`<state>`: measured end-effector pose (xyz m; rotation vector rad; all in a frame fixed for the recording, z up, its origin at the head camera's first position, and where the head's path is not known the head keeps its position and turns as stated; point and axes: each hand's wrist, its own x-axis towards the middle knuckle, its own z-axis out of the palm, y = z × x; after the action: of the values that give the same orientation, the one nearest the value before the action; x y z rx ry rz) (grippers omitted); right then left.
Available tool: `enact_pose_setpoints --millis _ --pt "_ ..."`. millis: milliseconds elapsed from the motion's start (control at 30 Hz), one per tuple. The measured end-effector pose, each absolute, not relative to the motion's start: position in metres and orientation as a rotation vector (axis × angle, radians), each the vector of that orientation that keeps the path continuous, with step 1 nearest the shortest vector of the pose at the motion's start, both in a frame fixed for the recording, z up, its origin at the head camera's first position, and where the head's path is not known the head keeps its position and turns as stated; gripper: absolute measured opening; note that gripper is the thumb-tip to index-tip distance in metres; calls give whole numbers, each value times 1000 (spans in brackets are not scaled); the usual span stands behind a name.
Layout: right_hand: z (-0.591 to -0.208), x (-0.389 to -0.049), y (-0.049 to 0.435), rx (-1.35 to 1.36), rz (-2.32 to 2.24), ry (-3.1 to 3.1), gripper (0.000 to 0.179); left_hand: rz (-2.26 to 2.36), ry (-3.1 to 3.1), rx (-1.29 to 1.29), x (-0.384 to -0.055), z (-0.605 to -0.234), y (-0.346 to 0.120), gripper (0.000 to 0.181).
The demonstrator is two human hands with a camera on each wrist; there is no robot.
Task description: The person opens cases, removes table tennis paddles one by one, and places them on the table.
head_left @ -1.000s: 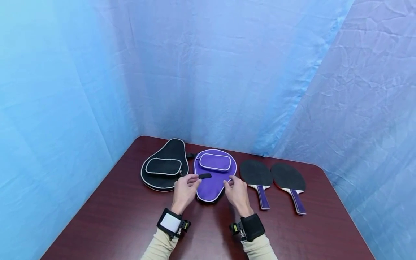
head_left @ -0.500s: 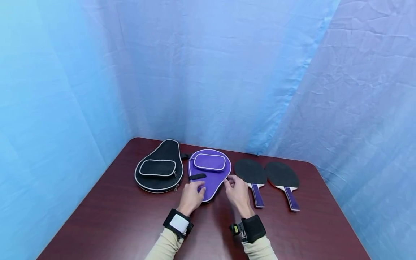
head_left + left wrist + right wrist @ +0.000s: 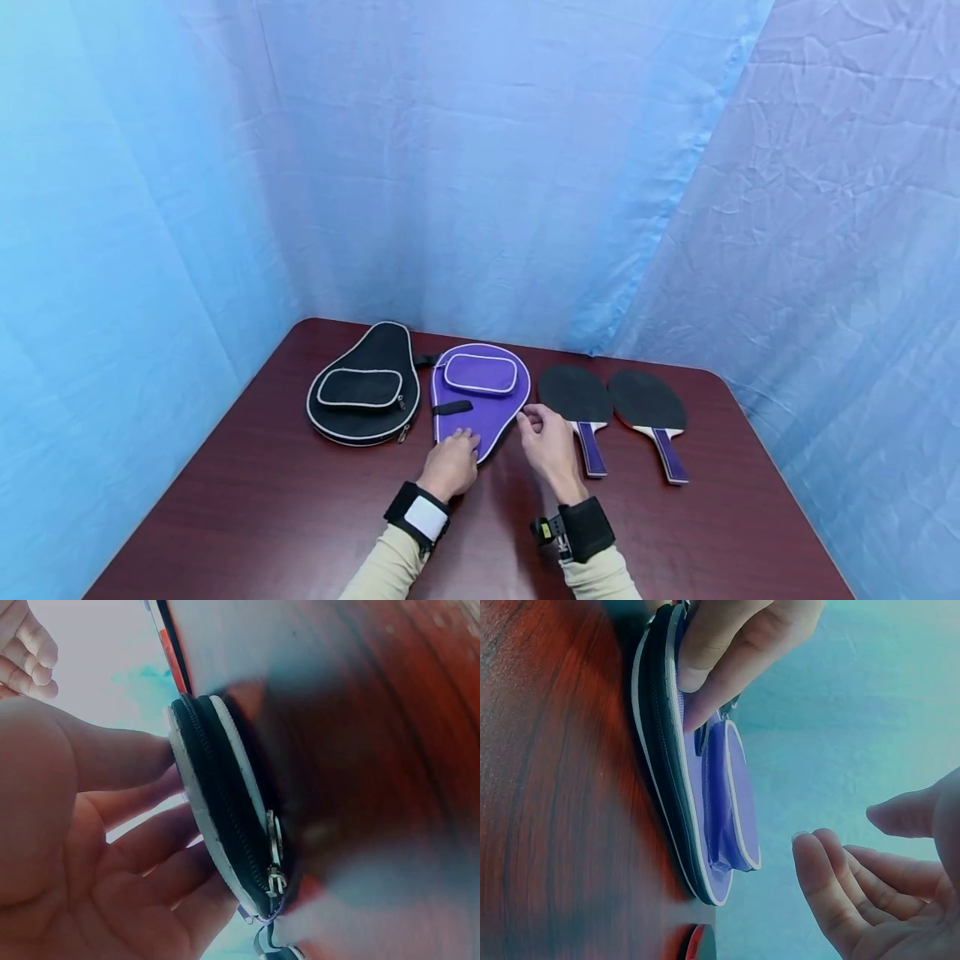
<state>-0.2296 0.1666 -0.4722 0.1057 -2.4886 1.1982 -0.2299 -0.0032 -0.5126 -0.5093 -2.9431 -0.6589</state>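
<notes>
A purple table tennis paddle case (image 3: 495, 414) lies flat, its narrow end toward me and its small pocket (image 3: 480, 373) facing up. My left hand (image 3: 452, 464) rests on that narrow end, thumb and fingertips on the purple face. Across the case's left side lies a short black strap (image 3: 453, 407). In the left wrist view a metal zipper pull (image 3: 275, 838) hangs at the dark zippered edge. My right hand (image 3: 549, 446) hovers by the case's right edge; in the right wrist view its thumb stands apart from the bent fingers, with nothing between them.
To the left lies a black paddle case (image 3: 386, 357) with white piping. Two dark-faced paddles lie on the right, the nearer paddle (image 3: 574, 393) close to my right hand and the farther paddle (image 3: 648, 400) beyond it. Blue cloth (image 3: 480, 167) hangs behind the dark red table (image 3: 285, 500).
My left hand has left the black strap and come down onto the case's narrow end. The strap now lies across the case. My right hand has barely moved; the head view has shifted slightly.
</notes>
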Motion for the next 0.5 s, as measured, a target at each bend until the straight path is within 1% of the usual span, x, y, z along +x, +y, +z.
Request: enact_pose_setpoints --millis 500 --pt "-477 -227 172 75 1202 -2532 21 -708 -3004 -462 -239 -510 2 33"
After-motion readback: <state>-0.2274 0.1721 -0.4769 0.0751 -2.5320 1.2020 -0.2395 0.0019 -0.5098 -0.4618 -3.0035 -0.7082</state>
